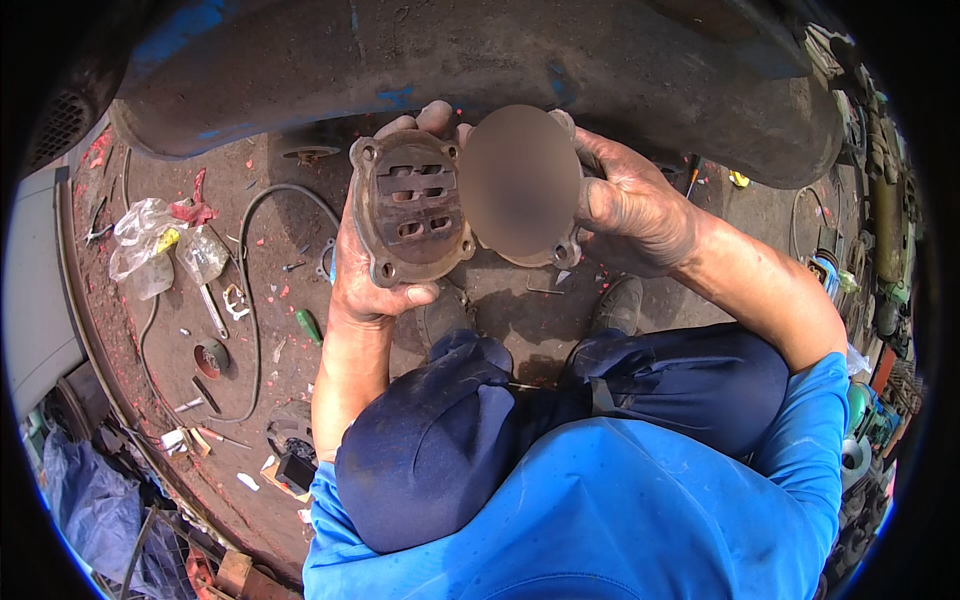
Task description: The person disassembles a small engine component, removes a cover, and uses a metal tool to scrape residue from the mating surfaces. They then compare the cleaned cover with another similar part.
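Observation:
In front of my knees, my left hand (362, 275) grips a worn metal valve plate (412, 218) by its left edge, thumb below and fingertips over the top. The plate is roundish, with bolt-hole ears at its corners and several oblong slots across its face. Close on its right, my right hand (638, 205) is closed on a round metal plate (520, 190) with similar ears. Its face is blurred, so no detail shows there. The two plates are held side by side, and I cannot tell whether their rims touch.
A large dark tank (450, 65) with blue paint traces spans the far side. On the ground at left lie a black cable (248, 300), plastic bags (145, 235), a wrench (213, 312) and a green handle (307, 325). A hex key (545, 288) lies between my shoes.

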Motion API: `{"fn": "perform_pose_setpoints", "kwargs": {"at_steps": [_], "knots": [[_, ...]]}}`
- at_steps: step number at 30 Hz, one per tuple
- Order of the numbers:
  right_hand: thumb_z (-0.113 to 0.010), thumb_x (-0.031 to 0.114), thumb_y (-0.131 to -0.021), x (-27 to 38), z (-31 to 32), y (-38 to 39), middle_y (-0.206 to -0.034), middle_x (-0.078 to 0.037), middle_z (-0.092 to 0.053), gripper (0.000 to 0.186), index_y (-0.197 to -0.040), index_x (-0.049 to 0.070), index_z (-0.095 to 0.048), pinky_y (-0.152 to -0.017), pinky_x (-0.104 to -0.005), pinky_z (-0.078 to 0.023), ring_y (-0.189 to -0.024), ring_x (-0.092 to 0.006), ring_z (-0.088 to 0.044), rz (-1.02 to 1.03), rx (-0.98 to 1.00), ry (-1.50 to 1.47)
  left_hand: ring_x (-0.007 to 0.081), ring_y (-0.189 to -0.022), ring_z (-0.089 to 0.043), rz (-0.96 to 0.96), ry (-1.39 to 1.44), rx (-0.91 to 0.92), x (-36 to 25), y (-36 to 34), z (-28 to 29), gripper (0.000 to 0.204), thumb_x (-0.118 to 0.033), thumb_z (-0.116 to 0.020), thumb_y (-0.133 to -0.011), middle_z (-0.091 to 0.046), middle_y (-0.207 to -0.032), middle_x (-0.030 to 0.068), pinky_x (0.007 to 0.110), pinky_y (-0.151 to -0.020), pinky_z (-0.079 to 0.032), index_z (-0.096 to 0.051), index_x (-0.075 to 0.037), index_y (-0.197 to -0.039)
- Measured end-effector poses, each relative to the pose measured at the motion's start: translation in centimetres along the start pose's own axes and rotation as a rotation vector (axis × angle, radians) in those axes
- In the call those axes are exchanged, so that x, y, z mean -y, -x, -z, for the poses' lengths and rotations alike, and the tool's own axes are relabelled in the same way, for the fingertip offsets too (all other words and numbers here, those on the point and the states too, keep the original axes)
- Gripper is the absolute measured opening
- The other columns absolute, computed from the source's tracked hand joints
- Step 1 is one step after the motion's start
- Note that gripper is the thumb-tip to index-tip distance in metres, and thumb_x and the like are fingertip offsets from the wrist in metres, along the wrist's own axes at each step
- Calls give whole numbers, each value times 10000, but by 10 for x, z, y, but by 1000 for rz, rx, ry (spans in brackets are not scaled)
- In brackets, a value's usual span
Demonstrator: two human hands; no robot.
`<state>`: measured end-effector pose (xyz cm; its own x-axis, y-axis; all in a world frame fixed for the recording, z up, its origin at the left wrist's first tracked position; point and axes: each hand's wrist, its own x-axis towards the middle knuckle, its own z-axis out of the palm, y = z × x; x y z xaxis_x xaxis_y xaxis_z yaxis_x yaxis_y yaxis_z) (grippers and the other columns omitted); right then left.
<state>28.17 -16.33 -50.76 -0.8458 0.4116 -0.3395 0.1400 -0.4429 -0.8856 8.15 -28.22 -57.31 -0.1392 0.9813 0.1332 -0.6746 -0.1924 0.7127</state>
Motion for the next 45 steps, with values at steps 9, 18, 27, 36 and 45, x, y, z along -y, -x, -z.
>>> {"fn": "perform_pose_setpoints", "kwargs": {"at_steps": [9, 18, 27, 36, 45], "knots": [[-775, 696, -716, -10, 6, 0, -1177, -48, -621, 1058, -1463, 35, -423, -696, -245, -407, -911, -87, -530, 8, 19, -59, 327, -1425, -383, 2, -28, -11, -3, 0, -1, 1203, -263, -959, -553, -333, -1564, 179, 489, -1165, -346, -280, -32, -1519], [-836, 543, -750, -4, -1, 0, -1322, -119, -553, 998, -1451, -4, -383, -968, -331, -448, -1206, -192, -520, 22, 5, -95, 309, -1433, -368, -71, -451, 126, -12, -5, -10, 1134, -160, -934, -589, -356, -1549, 187, 449, -1187, -313, -290, -2, -1509], [-856, 496, -746, -8, 0, 0, -1349, -154, -526, 951, -1398, -29, -403, -1121, -394, -369, -1313, -246, -473, -26, 46, -53, 355, -1404, -410, -87, -984, 224, -17, -10, -21, 1007, -194, -953, -562, -396, -1520, 229, 463, -1145, -363, -457, -30, -1423], [-836, 491, -747, -18, 2, -3, -1305, -227, -544, 966, -1377, -91, -394, -1075, -408, -425, -1264, -286, -523, -56, 12, 9, 385, -1345, -480, -288, -1066, 266, -4, -9, -21, 1007, -172, -952, -527, -468, -1458, 237, 477, -1069, -447, -454, -80, -1398], [-820, 502, -769, -30, -5, -7, -1279, -321, -540, 1032, -1369, -189, -342, -952, -395, -528, -1217, -349, -570, -53, -122, 190, 329, -1358, -454, -139, -955, 191, 18, 3, -6, 1131, -194, -979, -517, -431, -1474, 177, 461, -1093, -438, -367, -58, -1458]]}}
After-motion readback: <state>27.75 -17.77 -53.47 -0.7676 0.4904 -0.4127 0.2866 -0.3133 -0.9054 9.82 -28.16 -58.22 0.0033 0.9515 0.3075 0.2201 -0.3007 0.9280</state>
